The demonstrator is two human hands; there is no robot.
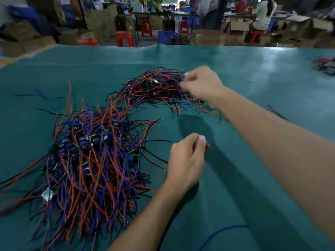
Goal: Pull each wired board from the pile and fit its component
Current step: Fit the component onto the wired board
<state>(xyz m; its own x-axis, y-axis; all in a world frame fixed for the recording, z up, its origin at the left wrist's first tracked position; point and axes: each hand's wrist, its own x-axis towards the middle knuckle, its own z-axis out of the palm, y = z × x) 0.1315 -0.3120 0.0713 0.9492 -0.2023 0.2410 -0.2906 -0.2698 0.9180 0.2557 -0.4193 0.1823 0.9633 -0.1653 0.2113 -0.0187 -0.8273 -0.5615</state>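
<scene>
Head view: the right hand (200,84) reaches out to the far pile of wired boards (154,87), its fingers curled and pinching at something among the red, blue and black leads at the pile's right edge. A pale green sliver shows just above the knuckles and may be a board, but motion blur hides what exactly is pinched. Just below that hand, near the wrist, another small green board (209,106) lies on the tabletop (253,69) at the pile's fringe.

The left hand (187,160) hovers nearer the body, thumb and fingertips closed together as if pinching a small part. Whether a component sits between them cannot be told.

To the left of this hand spreads the larger near pile (87,156), a dense tangle of leads with dark blue parts showing on the boards. A loose blue wire (223,230) lies close to the body, below the right forearm.

The step in hand looks like drawing one board free. It would go best with the grip on the board itself, not a lead, lifting slowly up and toward the body so snagged wires slide off rather than drag neighbours along. The left hand is free to press the pile down if it rises.
</scene>
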